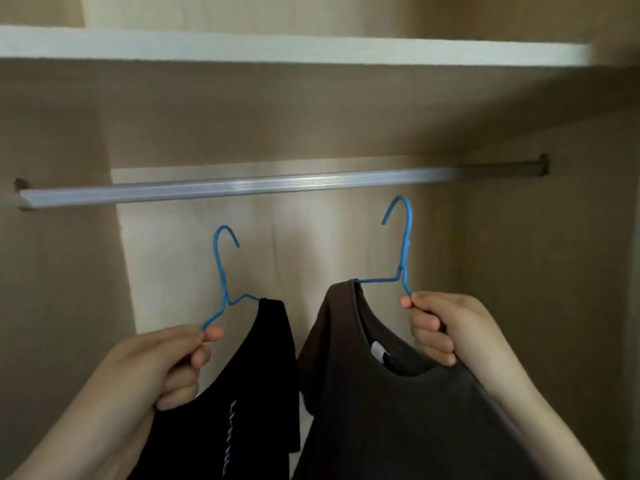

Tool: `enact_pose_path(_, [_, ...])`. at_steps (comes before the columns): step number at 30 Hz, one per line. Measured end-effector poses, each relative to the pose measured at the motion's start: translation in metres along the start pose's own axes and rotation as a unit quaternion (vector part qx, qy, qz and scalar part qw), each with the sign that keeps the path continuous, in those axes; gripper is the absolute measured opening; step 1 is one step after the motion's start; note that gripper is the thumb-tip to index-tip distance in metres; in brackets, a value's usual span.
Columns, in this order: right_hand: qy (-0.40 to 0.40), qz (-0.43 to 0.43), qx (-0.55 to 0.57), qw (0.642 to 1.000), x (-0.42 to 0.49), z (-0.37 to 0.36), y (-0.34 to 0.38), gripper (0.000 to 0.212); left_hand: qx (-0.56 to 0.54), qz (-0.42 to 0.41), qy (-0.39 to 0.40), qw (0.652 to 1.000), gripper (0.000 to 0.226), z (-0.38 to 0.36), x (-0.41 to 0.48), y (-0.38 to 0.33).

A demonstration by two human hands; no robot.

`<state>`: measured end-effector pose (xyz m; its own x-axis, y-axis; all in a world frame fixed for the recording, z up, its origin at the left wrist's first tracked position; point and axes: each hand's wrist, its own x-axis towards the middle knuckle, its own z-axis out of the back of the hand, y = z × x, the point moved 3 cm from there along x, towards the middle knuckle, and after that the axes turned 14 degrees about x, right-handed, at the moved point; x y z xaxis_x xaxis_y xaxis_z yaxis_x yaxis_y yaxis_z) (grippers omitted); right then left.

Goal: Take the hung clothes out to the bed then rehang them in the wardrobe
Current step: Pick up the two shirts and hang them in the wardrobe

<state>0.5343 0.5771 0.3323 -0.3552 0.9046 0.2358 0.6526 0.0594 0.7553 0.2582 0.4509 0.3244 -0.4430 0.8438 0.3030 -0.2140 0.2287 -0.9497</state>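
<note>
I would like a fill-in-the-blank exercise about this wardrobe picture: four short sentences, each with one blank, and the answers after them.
1. The left hand grips the left hanger; the left shirt on it is ____.
2. The right hand grips the right hanger; the right shirt on it is ____.
3. Both hangers are coloured ____.
4. Both hooks are ____ the rail, not touching it.

Answers: black; brown; blue; below

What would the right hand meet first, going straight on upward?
Probably the rail; the hook of the blue hanger that the right hand grips would touch it first. Depth is unclear.
</note>
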Motion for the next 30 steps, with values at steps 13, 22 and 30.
enact_pose_path(13, [-0.077, 0.186, 0.034, 0.979, 0.134, 0.057, 0.102, 0.030, 0.009, -0.106, 0.029, 0.994, 0.021, -0.166, 0.140, -0.068])
enact_pose_path(22, [-0.159, 0.140, -0.025, 0.977, 0.221, 0.115, 0.111, 0.033, 0.005, -0.059, 0.071, 0.996, 0.016, -0.255, 0.186, -0.060])
enact_pose_path(30, [-0.194, 0.073, -0.107, 0.972, 0.218, 0.156, 0.128, 0.032, -0.060, 0.014, 0.164, 0.984, 0.020, -0.305, 0.190, -0.047])
